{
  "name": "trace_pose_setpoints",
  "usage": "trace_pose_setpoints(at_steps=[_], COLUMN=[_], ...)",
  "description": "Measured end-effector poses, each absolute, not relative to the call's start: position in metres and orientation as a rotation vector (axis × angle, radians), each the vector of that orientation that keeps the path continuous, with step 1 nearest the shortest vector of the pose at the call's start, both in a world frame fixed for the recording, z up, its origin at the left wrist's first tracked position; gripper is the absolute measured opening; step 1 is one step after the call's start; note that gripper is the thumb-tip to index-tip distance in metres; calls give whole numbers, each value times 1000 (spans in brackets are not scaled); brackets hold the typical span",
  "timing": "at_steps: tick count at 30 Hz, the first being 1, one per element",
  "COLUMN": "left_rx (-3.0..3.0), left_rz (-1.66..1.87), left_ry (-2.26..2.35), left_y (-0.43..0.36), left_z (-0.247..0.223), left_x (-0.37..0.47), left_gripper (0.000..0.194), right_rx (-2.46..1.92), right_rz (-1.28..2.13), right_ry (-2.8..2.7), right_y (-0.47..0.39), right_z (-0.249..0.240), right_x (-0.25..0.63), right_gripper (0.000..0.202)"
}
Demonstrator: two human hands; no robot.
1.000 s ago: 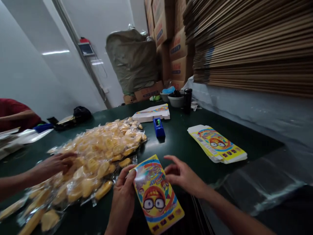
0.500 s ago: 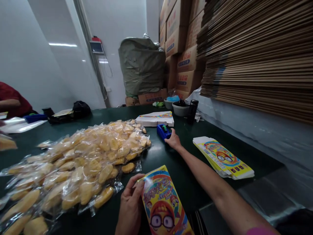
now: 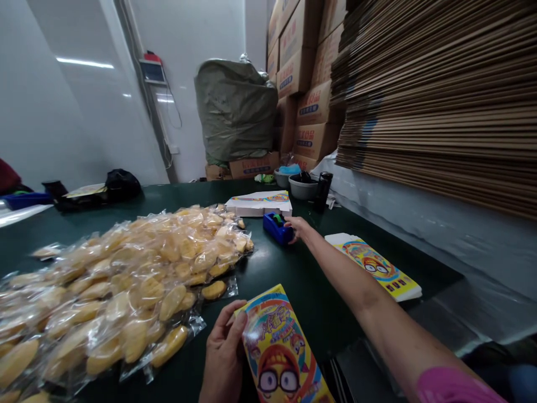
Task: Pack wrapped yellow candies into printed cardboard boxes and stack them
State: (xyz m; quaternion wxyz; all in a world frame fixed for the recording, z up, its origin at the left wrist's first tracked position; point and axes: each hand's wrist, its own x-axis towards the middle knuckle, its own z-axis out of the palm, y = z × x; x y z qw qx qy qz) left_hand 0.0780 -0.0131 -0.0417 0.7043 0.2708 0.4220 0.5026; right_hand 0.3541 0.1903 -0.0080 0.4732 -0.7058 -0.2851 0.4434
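Note:
My left hand [image 3: 224, 350] holds a flat printed carton [image 3: 279, 347] by its upper left edge, thumb on the front. The carton is yellow with a cartoon face in glasses; its lower end runs out of view. My right arm stretches forward to a blue tape dispenser [image 3: 277, 228] with a green roll core. At the dispenser's right end is my right hand [image 3: 297, 228], its fingers apart and at the dispenser's edge; whether they touch tape, I cannot tell. Left of my hands lies a wide heap of yellowish food pieces in clear wrappers [image 3: 138, 285].
Behind the dispenser lies a stack of white-sided cartons [image 3: 258, 204]. More yellow cartons [image 3: 373, 263] lie right of my forearm. Grey bowls [image 3: 302, 187] and a black bottle [image 3: 323, 190] stand at the back. Flattened cardboard [image 3: 436, 95] is piled right. A co-worker's sleeve [image 3: 7, 176] shows far left.
My view has swung slightly right. My right hand has shifted up along the dispenser's right end, its fingers spreading there. The co-worker has mostly left view. My left hand keeps the carton in place.

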Motion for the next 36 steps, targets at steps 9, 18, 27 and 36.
trace_pose_setpoints(at_steps=[9,18,27,36], left_rx=[654,696,731,1039], left_rz=[1120,1129,1200,1590], left_ry=[933,924,952,717], left_y=[-9,-8,-5,-2], left_z=[-51,-48,-59,-16], left_x=[80,87,95,84], left_gripper=[65,64,57,24], right_rx=[-1504,-1508,-1623,-1381], right_rz=[922,1044,960,1043], right_ry=[-694,-662,-565,-627], right_y=[165,162,175,97], right_z=[-45,-61,-59,-11], right_x=[337,335,324,325], right_gripper=[31,31,28,20])
